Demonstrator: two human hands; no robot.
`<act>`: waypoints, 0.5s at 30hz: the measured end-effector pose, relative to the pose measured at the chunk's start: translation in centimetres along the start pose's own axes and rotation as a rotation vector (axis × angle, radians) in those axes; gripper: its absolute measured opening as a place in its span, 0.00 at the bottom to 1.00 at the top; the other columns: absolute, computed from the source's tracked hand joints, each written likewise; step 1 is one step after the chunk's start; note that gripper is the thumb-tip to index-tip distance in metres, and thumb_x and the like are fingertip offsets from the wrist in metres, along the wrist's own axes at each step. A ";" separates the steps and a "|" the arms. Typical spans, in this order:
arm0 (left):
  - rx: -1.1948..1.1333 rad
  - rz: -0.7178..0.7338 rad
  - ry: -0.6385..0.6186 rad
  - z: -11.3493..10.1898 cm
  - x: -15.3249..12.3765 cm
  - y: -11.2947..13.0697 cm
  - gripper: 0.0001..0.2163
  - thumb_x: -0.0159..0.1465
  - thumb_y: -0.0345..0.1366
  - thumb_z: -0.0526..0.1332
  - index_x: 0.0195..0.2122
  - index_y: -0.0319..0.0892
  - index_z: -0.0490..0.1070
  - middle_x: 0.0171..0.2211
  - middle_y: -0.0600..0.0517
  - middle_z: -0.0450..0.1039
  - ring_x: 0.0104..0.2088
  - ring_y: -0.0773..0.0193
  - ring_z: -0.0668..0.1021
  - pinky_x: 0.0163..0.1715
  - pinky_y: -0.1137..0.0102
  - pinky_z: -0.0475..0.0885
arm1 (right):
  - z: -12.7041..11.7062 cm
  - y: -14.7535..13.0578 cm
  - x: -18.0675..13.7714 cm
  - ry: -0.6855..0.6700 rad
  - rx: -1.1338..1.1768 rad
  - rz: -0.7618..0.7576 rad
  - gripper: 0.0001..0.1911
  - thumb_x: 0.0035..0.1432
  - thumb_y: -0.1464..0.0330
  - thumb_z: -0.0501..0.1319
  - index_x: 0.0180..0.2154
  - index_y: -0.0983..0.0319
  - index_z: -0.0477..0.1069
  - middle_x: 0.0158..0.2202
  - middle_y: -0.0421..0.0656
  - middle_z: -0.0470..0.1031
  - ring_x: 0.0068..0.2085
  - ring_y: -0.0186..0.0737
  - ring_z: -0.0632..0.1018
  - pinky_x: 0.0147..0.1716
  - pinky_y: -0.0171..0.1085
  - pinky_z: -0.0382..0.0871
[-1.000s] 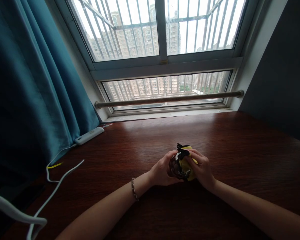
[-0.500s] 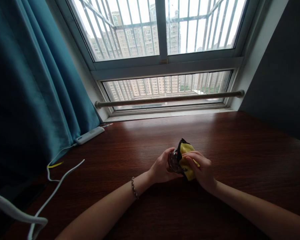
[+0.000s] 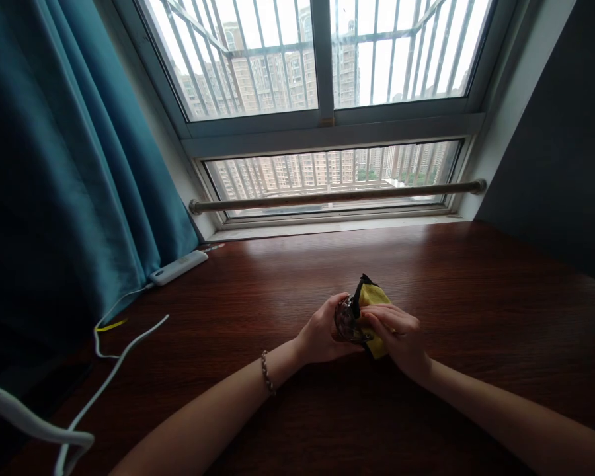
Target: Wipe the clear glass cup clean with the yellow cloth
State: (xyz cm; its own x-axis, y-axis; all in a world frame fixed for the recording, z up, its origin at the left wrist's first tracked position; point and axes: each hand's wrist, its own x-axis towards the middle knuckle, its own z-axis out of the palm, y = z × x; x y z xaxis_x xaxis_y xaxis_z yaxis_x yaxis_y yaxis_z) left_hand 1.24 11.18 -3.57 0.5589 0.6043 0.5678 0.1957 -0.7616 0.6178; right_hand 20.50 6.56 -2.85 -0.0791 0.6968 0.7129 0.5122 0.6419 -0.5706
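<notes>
My left hand [image 3: 321,334] is wrapped round a small clear glass object [image 3: 346,320], held just above the dark wooden table [image 3: 476,297]. My right hand [image 3: 399,337] presses a yellow cloth with a black edge [image 3: 371,295] against that glass; its fingers are curled over the cloth. The two hands meet at the middle of the table. A beaded bracelet [image 3: 265,373] sits on my left wrist. Most of the glass is hidden by fingers and cloth, so its shape is unclear.
A white power strip [image 3: 178,268] lies at the table's back left, with white cables [image 3: 114,363] trailing along the left edge. A teal curtain [image 3: 64,165] hangs at the left. A barred window [image 3: 327,99] and a horizontal rail [image 3: 337,196] run behind the table.
The yellow cloth has shifted up and over the glass. My right hand's fingers have slid across it toward the left hand. The left hand has barely moved.
</notes>
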 end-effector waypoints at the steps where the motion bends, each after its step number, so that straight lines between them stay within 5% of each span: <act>1: 0.002 0.005 0.002 0.0 0.0 0.0 0.43 0.45 0.43 0.71 0.58 0.47 0.49 0.47 0.46 0.67 0.44 0.51 0.74 0.45 0.59 0.71 | 0.1 0.0 -0.1 -0.006 -0.013 -0.007 0.10 0.58 0.74 0.57 0.41 0.59 0.73 0.39 0.40 0.76 0.42 0.37 0.75 0.43 0.38 0.69; 6: 0.003 0.035 0.010 0.2 0.2 0.1 0.42 0.46 0.41 0.71 0.58 0.45 0.49 0.48 0.44 0.66 0.45 0.53 0.73 0.45 0.61 0.71 | 0.4 -0.2 -0.6 -0.102 -0.076 -0.092 0.17 0.59 0.74 0.53 0.50 0.64 0.67 0.46 0.44 0.74 0.49 0.41 0.70 0.49 0.41 0.65; 10: 0.012 0.056 0.028 0.2 0.2 0.1 0.39 0.49 0.39 0.69 0.58 0.43 0.48 0.53 0.42 0.62 0.51 0.52 0.70 0.50 0.59 0.67 | 0.2 -0.6 -0.3 -0.346 -0.050 -0.160 0.21 0.62 0.71 0.49 0.56 0.66 0.59 0.54 0.47 0.67 0.57 0.42 0.62 0.55 0.43 0.58; 15: 0.002 0.060 0.001 0.3 0.2 -0.1 0.41 0.47 0.39 0.70 0.58 0.41 0.48 0.53 0.40 0.61 0.51 0.51 0.69 0.50 0.58 0.66 | -0.5 -0.9 0.6 -0.388 0.111 -0.057 0.17 0.64 0.68 0.44 0.43 0.60 0.70 0.42 0.43 0.74 0.45 0.38 0.72 0.45 0.37 0.66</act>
State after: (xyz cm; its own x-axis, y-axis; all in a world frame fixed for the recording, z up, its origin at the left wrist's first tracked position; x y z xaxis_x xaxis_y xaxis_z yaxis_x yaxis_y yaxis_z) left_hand 1.61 11.35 -3.70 0.5690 0.5575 0.6046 0.1630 -0.7970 0.5815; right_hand 20.43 6.25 -1.71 -0.4326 0.7146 0.5497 0.4040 0.6987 -0.5904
